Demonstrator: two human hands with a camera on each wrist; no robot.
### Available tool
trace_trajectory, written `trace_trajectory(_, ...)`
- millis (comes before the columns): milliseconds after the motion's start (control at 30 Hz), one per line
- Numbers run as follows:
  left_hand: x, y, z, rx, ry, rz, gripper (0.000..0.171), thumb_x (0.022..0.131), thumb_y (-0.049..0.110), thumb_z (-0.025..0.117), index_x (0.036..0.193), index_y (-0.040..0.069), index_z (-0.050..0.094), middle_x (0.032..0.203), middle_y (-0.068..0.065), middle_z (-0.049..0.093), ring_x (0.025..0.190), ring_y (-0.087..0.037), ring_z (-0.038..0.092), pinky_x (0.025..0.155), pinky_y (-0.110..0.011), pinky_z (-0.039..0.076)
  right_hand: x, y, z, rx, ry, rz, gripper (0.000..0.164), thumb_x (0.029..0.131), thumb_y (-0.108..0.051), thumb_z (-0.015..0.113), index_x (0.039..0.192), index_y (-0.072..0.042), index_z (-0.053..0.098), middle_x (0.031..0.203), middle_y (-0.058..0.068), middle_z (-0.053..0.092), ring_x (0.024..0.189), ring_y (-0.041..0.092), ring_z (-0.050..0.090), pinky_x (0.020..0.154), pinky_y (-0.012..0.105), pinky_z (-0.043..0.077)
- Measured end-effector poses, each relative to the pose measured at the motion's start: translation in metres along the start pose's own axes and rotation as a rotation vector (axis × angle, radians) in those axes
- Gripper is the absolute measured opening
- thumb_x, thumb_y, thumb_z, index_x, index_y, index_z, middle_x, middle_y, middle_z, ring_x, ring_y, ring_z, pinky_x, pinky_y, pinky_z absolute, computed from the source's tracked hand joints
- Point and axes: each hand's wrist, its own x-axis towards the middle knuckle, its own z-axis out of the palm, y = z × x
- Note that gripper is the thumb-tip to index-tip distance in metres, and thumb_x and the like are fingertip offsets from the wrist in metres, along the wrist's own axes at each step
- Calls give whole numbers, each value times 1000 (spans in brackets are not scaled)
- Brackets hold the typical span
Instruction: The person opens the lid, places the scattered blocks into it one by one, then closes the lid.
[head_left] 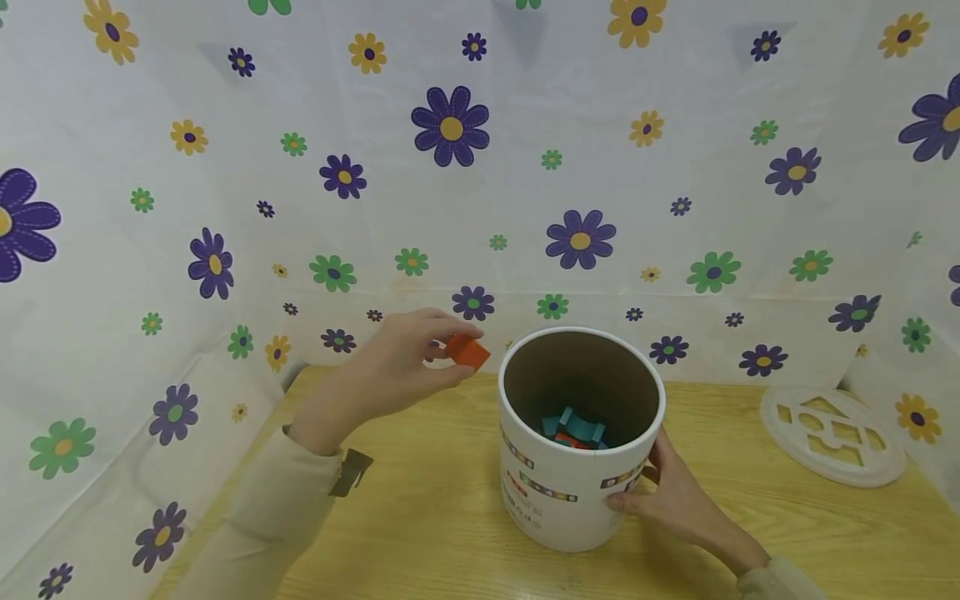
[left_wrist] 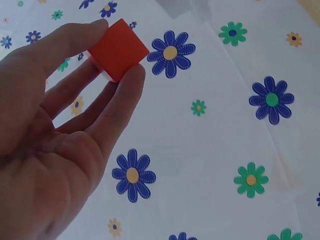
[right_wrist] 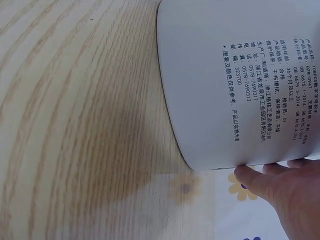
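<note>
My left hand is raised above the table, to the left of a white cylindrical bucket. It pinches an orange-red block between thumb and fingertips; in the left wrist view the block shows a square face. My right hand grips the bucket's right side, thumb in front and fingers further round. In the right wrist view its fingertips touch the wall of the bucket, which carries printed text. Inside the open bucket lie teal blocks and a red piece.
A white round lid with shaped cut-outs lies on the wooden table at the right. A flower-patterned white sheet stands behind and at both sides of the table. A dark tag-like piece shows beside the left sleeve.
</note>
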Motion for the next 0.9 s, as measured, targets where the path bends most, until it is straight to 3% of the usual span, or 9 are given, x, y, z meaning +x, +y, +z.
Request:
trace_trajectory(333,18,20,13,-70,17,121,39,87,7,80,125,8,71,119,-7,73,112,-21,69,90,-33,62,0,3,0,-8,8,-5,106,83,-21,85,162,-20,15,157,21,38,136,50,45,102,69,49)
trace_trajectory(633,29,40,28,-121,-37,144,38,90,6,77,128,7,69,127,-9,69,116,-23,68,93,-32,61,1,5,0,15,7,-1,106,83,-20,85,162,-21,14,158,20,36,138,51,43,102,71,48)
trace_trajectory(900,39,51,39,-43,-69,144,41,91,12,77,131,10,69,128,-8,69,110,-20,66,90,-28,61,0,3,0,18,-5,-12,108,82,-20,85,162,-19,14,158,22,36,137,52,43,100,71,49)
